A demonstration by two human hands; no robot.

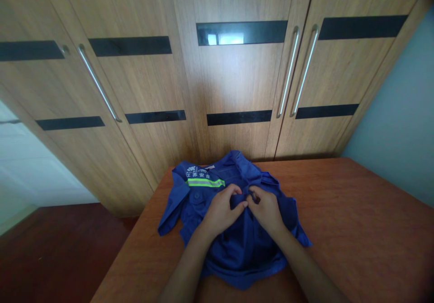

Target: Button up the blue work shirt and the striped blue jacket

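Left hand (222, 208) and right hand (266, 209) pinch the blue work shirt (228, 253) mid-front! The counter (342, 208) presumably carries its weight, freeing both.

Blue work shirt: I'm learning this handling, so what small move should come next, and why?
Perhaps draw the blue work shirt together at its front: the left hand and right hand both pinch cloth there, close side by side.
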